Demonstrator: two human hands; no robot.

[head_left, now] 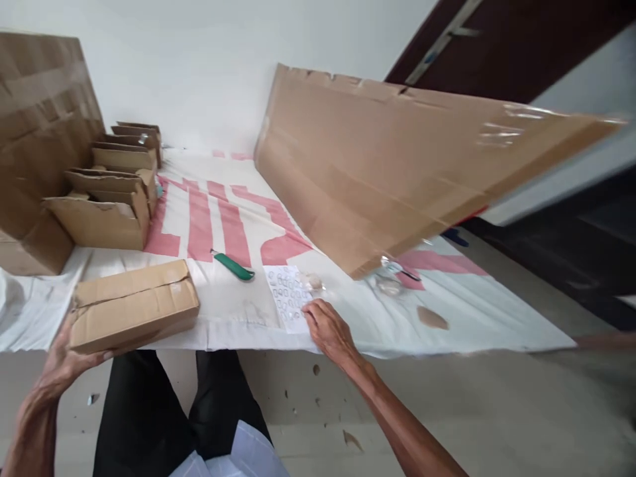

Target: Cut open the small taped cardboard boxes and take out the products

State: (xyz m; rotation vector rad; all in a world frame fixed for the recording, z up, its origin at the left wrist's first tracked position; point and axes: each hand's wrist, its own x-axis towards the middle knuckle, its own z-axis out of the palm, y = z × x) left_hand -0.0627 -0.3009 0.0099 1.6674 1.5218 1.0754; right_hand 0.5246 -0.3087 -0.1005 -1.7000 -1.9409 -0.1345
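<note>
My left hand (64, 361) is closed on the left end of a brown cardboard box (134, 305), its fingers partly hidden beneath. The box looks shut, with a seam along its top, and sits tilted at the table's front edge. My right hand (332, 331) has its fingertips pinched at the right edge of a white printed sheet (285, 301) with rows of small outlines. Just beyond those fingers lies a small clear plastic item (314, 283), beige inside. A green utility knife (232, 266) rests between the box and the sheet.
Open cardboard boxes (99, 222) stand in a row at the left, beside a tall carton (44, 126). A large cardboard panel (377, 165) leans across the right. Near its lower corner are clear plastic (390, 283) and a brown scrap (432, 318). Bits litter the floor (298, 424).
</note>
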